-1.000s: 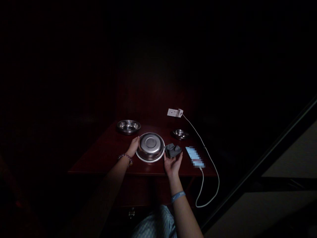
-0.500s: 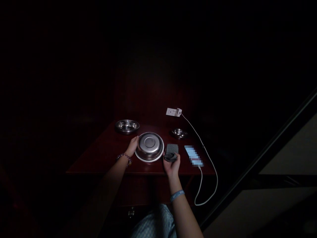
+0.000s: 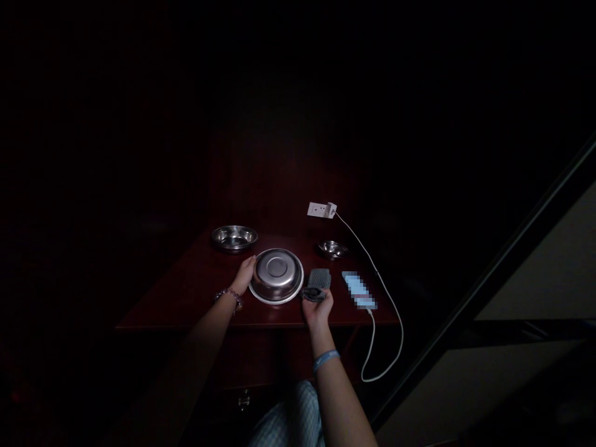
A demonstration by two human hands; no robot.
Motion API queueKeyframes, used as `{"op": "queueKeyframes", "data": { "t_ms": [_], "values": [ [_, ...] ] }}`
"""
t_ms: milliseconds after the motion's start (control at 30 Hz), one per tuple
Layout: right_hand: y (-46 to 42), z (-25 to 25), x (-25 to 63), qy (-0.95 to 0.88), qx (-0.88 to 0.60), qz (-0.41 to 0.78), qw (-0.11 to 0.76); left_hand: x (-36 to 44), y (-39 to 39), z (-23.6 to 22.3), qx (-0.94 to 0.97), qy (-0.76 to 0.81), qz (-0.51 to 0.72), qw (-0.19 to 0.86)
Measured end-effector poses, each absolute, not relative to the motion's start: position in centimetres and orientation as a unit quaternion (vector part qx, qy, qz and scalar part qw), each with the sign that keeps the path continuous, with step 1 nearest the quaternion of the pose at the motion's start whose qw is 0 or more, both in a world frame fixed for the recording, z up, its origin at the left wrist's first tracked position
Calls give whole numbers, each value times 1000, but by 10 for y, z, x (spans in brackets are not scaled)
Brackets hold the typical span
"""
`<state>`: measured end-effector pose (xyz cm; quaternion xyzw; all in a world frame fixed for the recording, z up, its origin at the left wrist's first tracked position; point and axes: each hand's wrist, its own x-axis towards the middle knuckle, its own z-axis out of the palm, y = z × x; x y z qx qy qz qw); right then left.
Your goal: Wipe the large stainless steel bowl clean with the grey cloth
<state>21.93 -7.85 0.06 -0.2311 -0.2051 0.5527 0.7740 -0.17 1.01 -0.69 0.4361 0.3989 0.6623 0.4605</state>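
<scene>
A steel basin [image 3: 278,273] is tilted with its underside toward me, above the front of the dark red table [image 3: 181,298]. My left hand [image 3: 244,275] grips its left rim, fingers hidden behind the metal. Just right of the basin, my right hand [image 3: 319,308] is closed around a folded grey cloth [image 3: 320,279]. A narrow gap appears between the cloth and the basin's rim.
Behind on the left stands a steel bowl [image 3: 234,238], and a smaller steel bowl [image 3: 332,250] sits at the back right. A lit phone [image 3: 359,290] lies at right, its white cable [image 3: 400,323] looping past the table edge to a wall socket [image 3: 318,210].
The whole scene has shifted slightly left with the camera. The cloth in my right hand has changed shape a little; my left hand keeps its hold on the basin.
</scene>
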Motion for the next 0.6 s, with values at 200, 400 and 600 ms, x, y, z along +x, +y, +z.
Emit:
{"op": "queueKeyframes", "data": {
  "t_ms": [200, 400, 600],
  "values": [
    [-77, 3, 215, -212, -227, 550, 775, -1, 9, -7, 433, 395, 668, 458],
    [-77, 9, 210, -161, -218, 566, 779, -1, 8, -7, 428, 398, 669, 459],
    [-76, 8, 207, -184, -218, 556, 781, -2, 8, -7, 440, 403, 656, 462]
  ]
}}
